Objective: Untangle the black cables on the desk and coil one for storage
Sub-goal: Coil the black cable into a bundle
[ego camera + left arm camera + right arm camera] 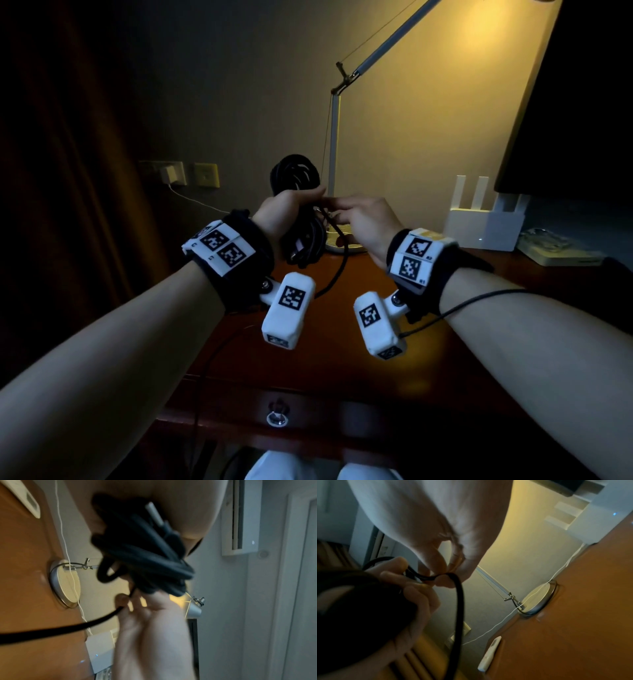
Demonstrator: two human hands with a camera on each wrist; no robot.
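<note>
Above the wooden desk [342, 359], my left hand [291, 205] grips a bundle of black cable coils [296, 174], with loops sticking out above and below the fist. In the left wrist view the coil [140, 555] lies against my palm with a metal plug [154, 513] on top. Just to its right, my right hand [359, 219] pinches the loose cable strand [342, 260]. That strand [458, 615] drops from my fingertips [443, 578] towards the desk and runs off to the left. The two hands almost touch.
A desk lamp stands behind the hands, its round base [342, 245] on the desk. At the right are a white router [483, 226] and a dark monitor [565, 102]. A wall charger [169, 174] trails a white wire. A white remote [489, 654] lies near the desk's edge.
</note>
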